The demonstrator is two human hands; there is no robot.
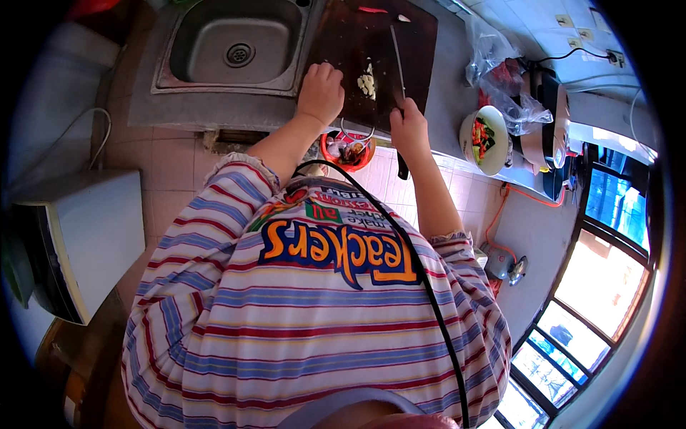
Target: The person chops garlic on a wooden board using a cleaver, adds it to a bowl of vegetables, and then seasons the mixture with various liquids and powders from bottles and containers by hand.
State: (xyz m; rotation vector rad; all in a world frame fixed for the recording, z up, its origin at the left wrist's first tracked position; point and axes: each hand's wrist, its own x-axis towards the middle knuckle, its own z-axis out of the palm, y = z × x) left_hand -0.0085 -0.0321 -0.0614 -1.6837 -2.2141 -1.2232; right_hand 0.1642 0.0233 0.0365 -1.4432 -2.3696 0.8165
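A dark wooden cutting board lies on the counter beside the sink. My right hand grips a kitchen knife by its black handle. The blade is seen nearly edge-on, over the board's right half. Left of the blade sits a small heap of chopped garlic. My left hand is at the board's left edge with fingers curled; its palm side is hidden. Toward the board's far end lie a garlic clove and a red chili piece.
A stainless steel sink is at the left. To the right, a white bowl contains cut red and green peppers, near plastic bags and a rice cooker. Below the counter edge stands a red bin with scraps.
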